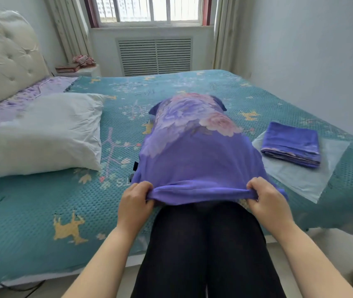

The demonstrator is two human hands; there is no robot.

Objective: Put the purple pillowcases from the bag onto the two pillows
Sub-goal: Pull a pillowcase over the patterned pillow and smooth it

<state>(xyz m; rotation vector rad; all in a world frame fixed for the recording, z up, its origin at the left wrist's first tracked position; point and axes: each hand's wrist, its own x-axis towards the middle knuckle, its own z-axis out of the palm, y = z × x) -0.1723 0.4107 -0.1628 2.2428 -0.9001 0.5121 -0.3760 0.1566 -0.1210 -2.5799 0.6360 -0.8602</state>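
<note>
Left hand (137,197) and right hand (265,195) each clamped on a bunched corner of the open hem of the purple pillowcase (192,160), fingers curled round the cloth, hem stretched taut between them at six o'clock just above the knees. Pillowcase already drawn over one pillow, lying lengthwise on the bed (42,203) from the hands toward twelve o'clock, flower print at the far end. Second pillowcase (291,145) folded on a clear bag (307,177) at three o'clock, near but apart. Bare white pillow (42,134) at nine o'clock, untouched. Probably about halfway through. Cloth thin, soft, light, likely to slip and bunch; pillow inside squashy, no stiffness to push against. Best held at the two hem corners as now, then shaken down so the filling settles into the far corners.
</note>
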